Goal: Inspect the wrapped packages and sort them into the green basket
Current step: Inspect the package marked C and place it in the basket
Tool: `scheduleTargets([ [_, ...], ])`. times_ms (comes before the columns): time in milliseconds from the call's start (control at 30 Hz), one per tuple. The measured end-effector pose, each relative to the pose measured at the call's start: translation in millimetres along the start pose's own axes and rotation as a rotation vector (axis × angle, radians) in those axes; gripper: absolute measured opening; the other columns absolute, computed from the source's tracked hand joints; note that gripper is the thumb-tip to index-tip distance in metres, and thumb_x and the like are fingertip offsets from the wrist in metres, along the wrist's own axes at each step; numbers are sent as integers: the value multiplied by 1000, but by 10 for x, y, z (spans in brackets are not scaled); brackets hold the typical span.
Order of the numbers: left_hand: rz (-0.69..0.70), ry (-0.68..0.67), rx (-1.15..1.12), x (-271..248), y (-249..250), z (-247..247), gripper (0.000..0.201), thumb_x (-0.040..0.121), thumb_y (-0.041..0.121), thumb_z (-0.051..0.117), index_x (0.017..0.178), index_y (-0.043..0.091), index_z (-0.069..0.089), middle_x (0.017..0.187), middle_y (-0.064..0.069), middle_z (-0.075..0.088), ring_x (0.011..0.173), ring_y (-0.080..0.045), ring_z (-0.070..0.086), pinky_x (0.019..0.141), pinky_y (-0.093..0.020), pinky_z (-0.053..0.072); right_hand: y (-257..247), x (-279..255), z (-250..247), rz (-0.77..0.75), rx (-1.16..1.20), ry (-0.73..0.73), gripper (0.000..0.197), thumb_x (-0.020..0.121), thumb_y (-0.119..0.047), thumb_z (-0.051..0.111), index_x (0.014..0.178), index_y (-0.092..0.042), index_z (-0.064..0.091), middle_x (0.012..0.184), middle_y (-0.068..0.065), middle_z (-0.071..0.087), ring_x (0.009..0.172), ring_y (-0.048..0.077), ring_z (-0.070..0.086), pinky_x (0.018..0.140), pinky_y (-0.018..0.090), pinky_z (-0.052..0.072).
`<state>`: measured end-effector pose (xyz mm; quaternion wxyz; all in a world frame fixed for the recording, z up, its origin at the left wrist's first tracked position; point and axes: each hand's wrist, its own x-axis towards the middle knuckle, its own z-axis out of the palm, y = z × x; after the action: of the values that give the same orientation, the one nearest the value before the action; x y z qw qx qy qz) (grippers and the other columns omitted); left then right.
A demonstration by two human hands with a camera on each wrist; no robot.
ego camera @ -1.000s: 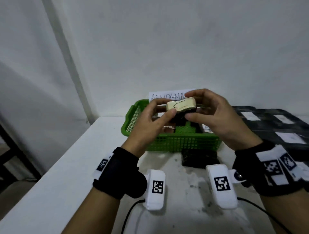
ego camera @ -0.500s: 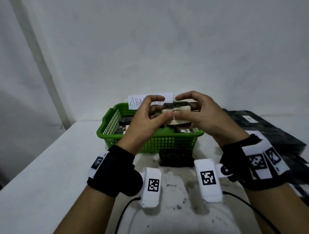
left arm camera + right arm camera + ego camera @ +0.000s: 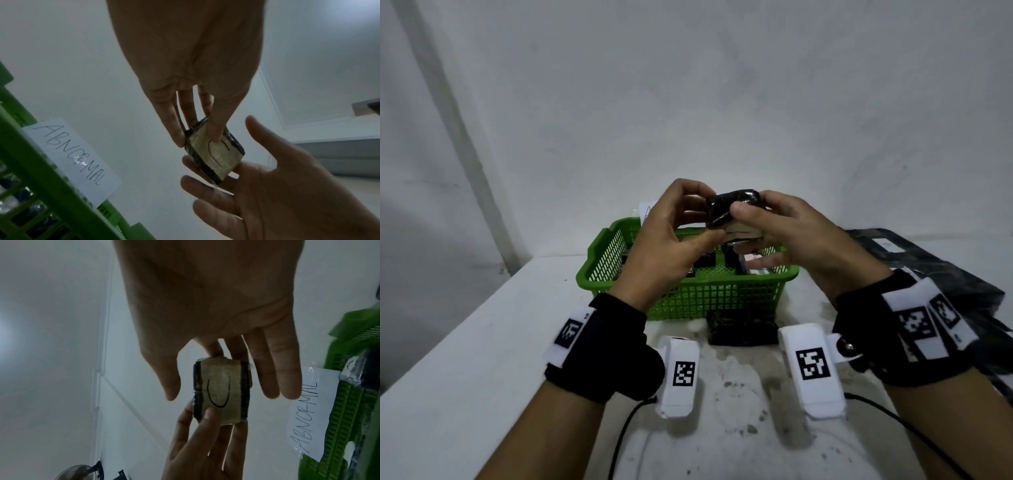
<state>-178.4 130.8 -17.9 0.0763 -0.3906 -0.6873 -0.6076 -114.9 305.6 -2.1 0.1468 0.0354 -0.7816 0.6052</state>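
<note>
Inspection step: both the left hand [image 3: 667, 240] and right hand [image 3: 787, 236] pinch a wrapped package [image 3: 732, 210] in their fingers above the green basket [image 3: 599, 260], at 12 o'clock on the surface. Next, probably lower it in.

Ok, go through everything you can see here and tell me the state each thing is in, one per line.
Held package: lifted above the basket, tan marked face turned down.
Left hand: pinches the held package.
Right hand: holds the held package.
Green basket: upright on the table, packages inside.
Paper sign: fixed to the basket, reads ABNORMAL.
Second package: lying on the table before the basket.
</note>
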Motion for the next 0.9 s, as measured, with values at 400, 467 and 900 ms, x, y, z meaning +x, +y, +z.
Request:
scheduleTargets([
  [400,114,-154,-49,-11,65,-91,40,89,-2,60,119,24,57,127,0,62,125,-15,59,104,-33,50,-16,7,91,-19,134,108,11,94,-15,64,105,-17,66,100,5,72,93,24,71,86,46,61],
  [467,102,-169,-48,-11,93,-113,36,92,10,58,126,22,56,133,2,60,126,-16,59,102,-34,51,-19,23,97,-65,148,157,15,93,-11,65,106,-18,66,96,2,73,91,21,72,88,47,60],
  [900,-111,-19,-222,36,57,-38,18,99,14,59,117,13,60,117,-5,62,86,-11,70,77,-32,59,50,37,86,-201,62,109,42,78,-15,80,116,-23,61,110,3,73,98,18,71,95,47,58],
])
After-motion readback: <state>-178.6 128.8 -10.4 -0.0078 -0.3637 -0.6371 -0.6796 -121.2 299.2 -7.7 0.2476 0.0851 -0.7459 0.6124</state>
